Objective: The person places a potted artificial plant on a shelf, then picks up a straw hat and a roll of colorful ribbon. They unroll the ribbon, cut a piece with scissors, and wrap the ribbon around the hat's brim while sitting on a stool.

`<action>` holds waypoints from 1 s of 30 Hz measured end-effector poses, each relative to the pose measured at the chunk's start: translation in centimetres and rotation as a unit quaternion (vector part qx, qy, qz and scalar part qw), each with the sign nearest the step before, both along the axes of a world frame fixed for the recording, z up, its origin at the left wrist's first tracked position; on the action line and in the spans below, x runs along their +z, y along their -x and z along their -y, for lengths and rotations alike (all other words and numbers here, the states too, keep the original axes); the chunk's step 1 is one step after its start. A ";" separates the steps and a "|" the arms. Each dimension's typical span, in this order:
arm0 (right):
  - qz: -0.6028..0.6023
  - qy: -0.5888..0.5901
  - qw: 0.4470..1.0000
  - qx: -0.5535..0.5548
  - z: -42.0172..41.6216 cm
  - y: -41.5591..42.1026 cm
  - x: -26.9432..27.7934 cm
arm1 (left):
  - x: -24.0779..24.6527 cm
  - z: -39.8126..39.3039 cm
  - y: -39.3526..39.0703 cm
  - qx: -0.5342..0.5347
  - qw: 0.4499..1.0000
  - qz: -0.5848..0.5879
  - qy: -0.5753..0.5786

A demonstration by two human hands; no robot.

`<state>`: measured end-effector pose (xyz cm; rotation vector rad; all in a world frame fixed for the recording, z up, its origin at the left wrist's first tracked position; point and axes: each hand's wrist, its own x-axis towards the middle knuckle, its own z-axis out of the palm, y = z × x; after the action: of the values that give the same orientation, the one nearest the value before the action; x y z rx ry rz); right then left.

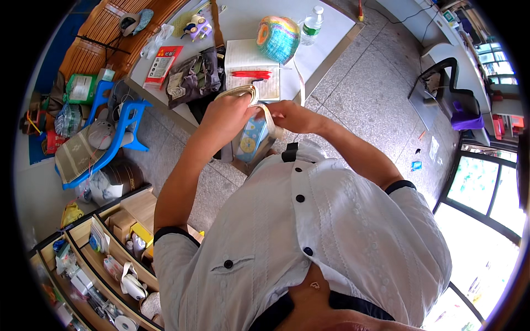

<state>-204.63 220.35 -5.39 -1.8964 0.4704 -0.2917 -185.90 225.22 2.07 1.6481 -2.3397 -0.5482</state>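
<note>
My left hand (232,112) grips a coiled cream-coloured band (238,89), its loops showing above my fingers. A length of the band hangs down between my hands. My right hand (292,116) pinches that length close to the left hand. Just below my hands is a light-blue patterned box or case (251,138) with a yellow round motif; my hands and the band partly cover it. Beyond them, an open notebook (242,53) lies on the table with red pens (250,74) across it. A multicoloured yarn ball (278,39) rests on the notebook's far corner.
The grey table (335,25) also bears a water bottle (311,27), a dark plastic package (196,76), a red-and-white packet (162,66) and a toy car (198,28). At left stands a blue chair (124,124); open drawers (87,248) lie lower left.
</note>
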 end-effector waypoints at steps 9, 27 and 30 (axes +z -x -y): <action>0.141 -0.487 0.853 -0.119 -1.7 -2.2 4.2 | 3.1 3.9 -3.1 0.119 0.958 0.213 0.152; -0.062 0.225 0.957 -0.174 8.5 2.7 1.9 | 15.7 1.6 -11.4 -0.094 0.623 -0.756 -0.174; -0.071 0.187 0.960 -0.197 7.4 0.6 -0.5 | 20.6 0.7 -14.2 -0.064 0.637 -0.767 -0.042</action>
<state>-205.25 212.92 -5.86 -2.1904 0.9488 -0.5372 -171.73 224.50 22.69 0.3822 -1.0220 -1.3423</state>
